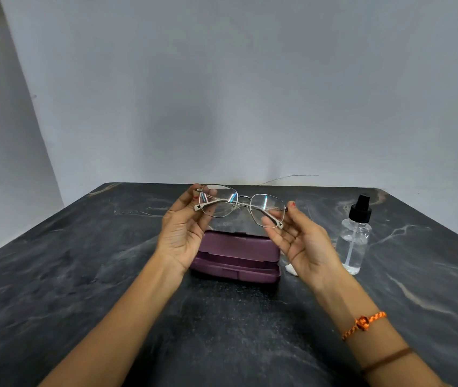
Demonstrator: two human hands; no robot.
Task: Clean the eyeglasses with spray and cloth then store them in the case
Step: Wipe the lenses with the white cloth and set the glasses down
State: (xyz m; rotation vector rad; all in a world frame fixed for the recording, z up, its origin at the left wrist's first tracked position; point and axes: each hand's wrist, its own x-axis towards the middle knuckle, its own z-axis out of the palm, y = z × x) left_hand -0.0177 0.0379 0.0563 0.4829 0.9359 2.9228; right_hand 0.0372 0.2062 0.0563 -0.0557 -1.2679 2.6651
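Nearest to me, my two bare forearms reach forward over the dark marbled tabletop (54, 275). On my right wrist I see an orange braided thread bracelet (364, 324) and, closer still, a thin brown band (387, 358).

Past the wrists, my left hand (181, 233) is raised palm inward, its thumb and fingertips closed in a pinch on the left end of the eyeglasses (243, 205), at the hinge and the folded temple tip. My right hand (303, 241) is palm up and loosely cupped, the fingers slightly parted; its fingertips (267, 220) support the lower edge of the right lens and the other temple tip, while one finger touches the frame's right end. Both hands carry the glasses in the air, lenses upright and facing me, temples folded behind them. The frame is thin metal with pale temple tips, and the lenses catch bright reflections.

Directly beneath the glasses, between my hands, lies the purple hard eyeglass case (236, 261), resting on the table with its lid closed. Just to its right, a small white corner of cloth (291, 269) peeks out from under my right hand. Further right stands a clear spray bottle (354, 241) with a black pump top, upright and apart from the case.

Beyond the far table edge rises a plain grey wall (222, 93).
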